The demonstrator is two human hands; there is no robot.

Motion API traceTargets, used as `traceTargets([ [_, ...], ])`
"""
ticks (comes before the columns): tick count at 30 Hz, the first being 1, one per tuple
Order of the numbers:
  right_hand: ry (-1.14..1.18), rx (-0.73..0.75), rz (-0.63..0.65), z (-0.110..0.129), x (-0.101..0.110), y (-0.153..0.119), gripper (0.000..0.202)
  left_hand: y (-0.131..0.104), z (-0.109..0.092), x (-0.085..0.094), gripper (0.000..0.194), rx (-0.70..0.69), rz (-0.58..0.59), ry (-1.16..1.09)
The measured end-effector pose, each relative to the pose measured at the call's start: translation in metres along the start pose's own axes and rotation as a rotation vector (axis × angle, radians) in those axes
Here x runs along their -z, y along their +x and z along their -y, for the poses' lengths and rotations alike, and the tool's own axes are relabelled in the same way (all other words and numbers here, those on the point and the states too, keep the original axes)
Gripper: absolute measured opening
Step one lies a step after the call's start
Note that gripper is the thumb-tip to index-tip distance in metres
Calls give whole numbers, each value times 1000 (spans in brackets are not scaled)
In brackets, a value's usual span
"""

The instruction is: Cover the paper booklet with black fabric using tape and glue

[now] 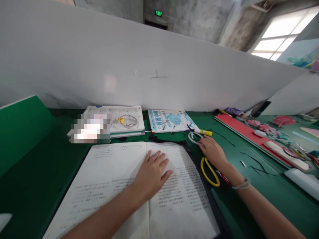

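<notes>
An open book (119, 166) of printed pages lies in front of me. My left hand (154, 171) rests flat on it near the centre fold, fingers spread. Under and beside its thumb is a faint round translucent patch on the page. Beyond the book's upper right corner, my right hand (213, 151) has its fingers closed on the near right edge of a roll of clear tape (191, 137). Just below that hand are a yellow scissor-like handle (202, 166) and a red handle (224, 178), partly hidden by the wrist. A yellow-and-white marker-like tube (205, 132) lies behind the fingers.
Stacked papers (112, 113) and a blue-and-white book (169, 120) stand along the white partition (159, 89). A red board (249, 136) with small items lies right. Dark scraps (259, 166) litter the green table (249, 186). A green panel (22, 129) leans at left.
</notes>
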State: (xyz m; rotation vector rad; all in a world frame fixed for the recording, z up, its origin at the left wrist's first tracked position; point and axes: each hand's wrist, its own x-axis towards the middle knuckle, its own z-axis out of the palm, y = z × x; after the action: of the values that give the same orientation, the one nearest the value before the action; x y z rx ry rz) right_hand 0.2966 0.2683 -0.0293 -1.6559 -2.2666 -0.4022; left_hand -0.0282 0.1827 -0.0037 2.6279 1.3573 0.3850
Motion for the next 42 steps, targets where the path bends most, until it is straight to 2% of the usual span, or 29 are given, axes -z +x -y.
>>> traceTargets([
  [5, 3, -67, -30, -17, -7, -9, 30, -1, 2, 3, 53, -39, 73, -1],
  [9, 10, -66, -87, -14, -5, -11, 38, -5, 5, 1, 58, -82, 100, 28],
  [13, 99, -2, -156, 7, 14, -7, 44, -7, 3, -2, 57, -86, 75, 37],
  [17, 183, 53, -64, 28, 41, -2, 41, -5, 4, 0, 52, -81, 46, 8],
  [20, 180, 72, -37, 25, 54, 0, 38, 0, 19, 8, 44, -11, -19, -33],
  [23, 179, -55, -59, 8, 58, -5, 36, 5, 43, 17, 41, 131, -125, 26],
  [25, 188, -114, -46, -1, 55, -10, 35, 6, 56, 20, 41, 193, -130, 98],
  [27, 207, -111, -23, -2, 52, -15, 33, 6, 62, 20, 43, 211, -96, 158],
  [30, 247, -28, -27, 16, 48, -16, 31, 5, 62, 17, 42, 201, -71, 203],
  [36, 264, 205, -37, 65, 45, -8, 29, 6, 58, 15, 39, 188, -108, 231],
  [39, 247, 257, -23, 74, 41, -6, 28, 5, 60, 13, 39, 190, -121, 240],
  [42, 237, 250, -26, 73, 39, -2, 27, 5, 62, 10, 39, 183, -136, 238],
])
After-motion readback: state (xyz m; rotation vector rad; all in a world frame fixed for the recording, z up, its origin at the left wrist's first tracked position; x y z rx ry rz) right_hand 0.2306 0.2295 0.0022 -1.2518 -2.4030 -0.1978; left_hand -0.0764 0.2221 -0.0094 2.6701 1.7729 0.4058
